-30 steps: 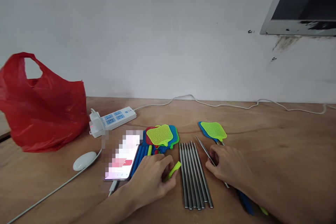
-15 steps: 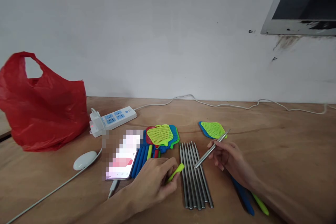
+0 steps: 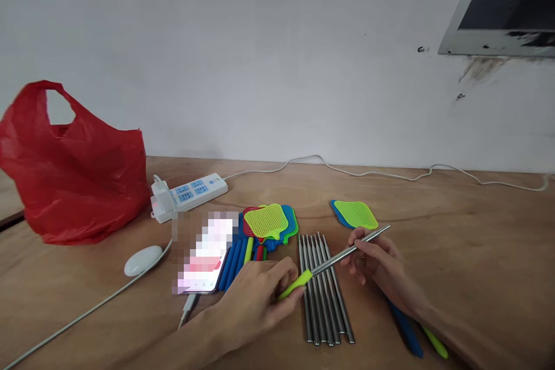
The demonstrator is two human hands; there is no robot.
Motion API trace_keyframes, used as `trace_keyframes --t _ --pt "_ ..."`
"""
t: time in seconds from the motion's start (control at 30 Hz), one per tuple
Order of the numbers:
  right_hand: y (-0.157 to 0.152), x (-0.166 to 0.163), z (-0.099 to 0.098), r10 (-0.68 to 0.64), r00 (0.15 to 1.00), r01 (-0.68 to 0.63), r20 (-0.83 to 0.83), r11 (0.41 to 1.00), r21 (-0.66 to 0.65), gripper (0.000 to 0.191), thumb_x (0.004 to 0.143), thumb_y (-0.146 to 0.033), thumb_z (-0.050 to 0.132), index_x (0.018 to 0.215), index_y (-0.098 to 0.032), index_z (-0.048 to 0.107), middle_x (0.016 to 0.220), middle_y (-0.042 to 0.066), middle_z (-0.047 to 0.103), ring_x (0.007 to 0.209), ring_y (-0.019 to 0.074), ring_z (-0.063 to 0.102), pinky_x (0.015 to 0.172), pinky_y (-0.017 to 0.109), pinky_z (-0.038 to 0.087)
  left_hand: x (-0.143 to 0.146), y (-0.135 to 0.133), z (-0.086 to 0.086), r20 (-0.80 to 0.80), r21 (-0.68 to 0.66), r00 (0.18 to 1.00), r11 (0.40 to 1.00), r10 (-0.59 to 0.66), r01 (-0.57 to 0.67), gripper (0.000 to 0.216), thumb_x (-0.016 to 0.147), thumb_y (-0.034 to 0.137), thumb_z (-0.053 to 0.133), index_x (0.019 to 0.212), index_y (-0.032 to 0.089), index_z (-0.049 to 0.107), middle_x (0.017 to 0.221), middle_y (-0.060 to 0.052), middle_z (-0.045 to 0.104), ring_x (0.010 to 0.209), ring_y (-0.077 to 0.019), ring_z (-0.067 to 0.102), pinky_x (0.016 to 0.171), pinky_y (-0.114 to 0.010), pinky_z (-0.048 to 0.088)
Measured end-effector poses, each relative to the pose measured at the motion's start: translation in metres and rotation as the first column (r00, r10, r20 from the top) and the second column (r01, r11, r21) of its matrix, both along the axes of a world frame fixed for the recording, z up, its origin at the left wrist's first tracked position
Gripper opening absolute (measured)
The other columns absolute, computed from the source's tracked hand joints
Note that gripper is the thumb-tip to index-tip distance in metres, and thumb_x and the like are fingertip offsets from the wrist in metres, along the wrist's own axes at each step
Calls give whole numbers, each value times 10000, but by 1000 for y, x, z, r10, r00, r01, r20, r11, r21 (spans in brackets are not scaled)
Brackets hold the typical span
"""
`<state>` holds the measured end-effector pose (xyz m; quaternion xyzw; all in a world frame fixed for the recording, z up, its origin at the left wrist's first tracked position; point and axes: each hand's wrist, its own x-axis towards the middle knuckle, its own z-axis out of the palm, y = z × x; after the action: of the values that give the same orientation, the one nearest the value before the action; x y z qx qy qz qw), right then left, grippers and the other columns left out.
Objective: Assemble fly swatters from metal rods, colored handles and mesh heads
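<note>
My left hand [image 3: 262,292] pinches a yellow-green handle sleeve [image 3: 299,283] between thumb and fingers. In my right hand [image 3: 379,263] is a slim silver metal rod [image 3: 338,258], tilted up to the right. The rod's lower end meets the sleeve's open end; whether it is inside I cannot tell. Several more metal rods [image 3: 323,306] lie side by side on the table below. Left of them, partly behind my left hand, are blue handles [image 3: 232,260] and a pile of perforated fly swatter heads [image 3: 266,221]. Beyond my right hand lie a yellow-green swatter head [image 3: 356,214] and a blue one.
A lit phone [image 3: 208,260] with a cable lies left of my left hand. Farther left are a white power strip [image 3: 197,193], a white oval device [image 3: 143,260] and a red plastic bag [image 3: 82,167]. A blue handle [image 3: 407,332] lies under my right forearm.
The metal rod has moved so that its lower end, apart from the yellow-green sleeve before, now meets it. My left hand has barely moved, and the view has shifted slightly.
</note>
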<state>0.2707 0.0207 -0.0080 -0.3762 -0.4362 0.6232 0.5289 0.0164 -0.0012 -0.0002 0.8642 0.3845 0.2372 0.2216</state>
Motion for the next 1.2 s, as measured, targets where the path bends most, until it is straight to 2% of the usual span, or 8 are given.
trace_keyframes --t 0.43,0.67,0.83,1.03,1.2 --pt "-1 2 1 -78 995 76 63 996 35 302 701 -450 837 789 -188 715 636 45 702 516 142 606 390 196 440 0 1 -5 -3 -5 1000 1000 -13 13 164 947 268 559 806 198 512 654 67 416 545 -101 386 504 -208 252" --pt "3 4 -4 14 995 -14 100 1000 -2 321 716 -464 822 817 -171 735 646 54 714 520 132 593 397 184 438 0 1 -5 -29 5 1000 1000 -6 6 185 952 283 568 804 197 500 662 70 414 559 -102 395 519 -211 255" --pt "2 3 2 97 994 -95 52 994 -57 441 780 -600 697 774 -159 697 663 80 709 567 159 609 423 212 466 0 1 -6 -24 -2 1000 1000 -2 2 173 951 289 572 815 193 525 658 65 444 558 -105 405 515 -209 257" --pt "-1 -4 3 52 997 -48 56 996 -73 383 723 -532 786 849 -225 595 630 19 695 542 167 612 405 212 446 -1 0 -4 13 -32 999 999 34 -34 189 967 335 562 851 187 583 669 58 470 557 -103 430 515 -208 282" --pt "1 -1 -3 49 988 -50 147 999 3 352 684 -487 835 783 -193 667 643 26 696 571 142 598 439 201 448 1 2 -6 25 -40 999 998 40 -39 199 965 335 567 826 192 571 673 55 484 567 -104 429 530 -210 297"
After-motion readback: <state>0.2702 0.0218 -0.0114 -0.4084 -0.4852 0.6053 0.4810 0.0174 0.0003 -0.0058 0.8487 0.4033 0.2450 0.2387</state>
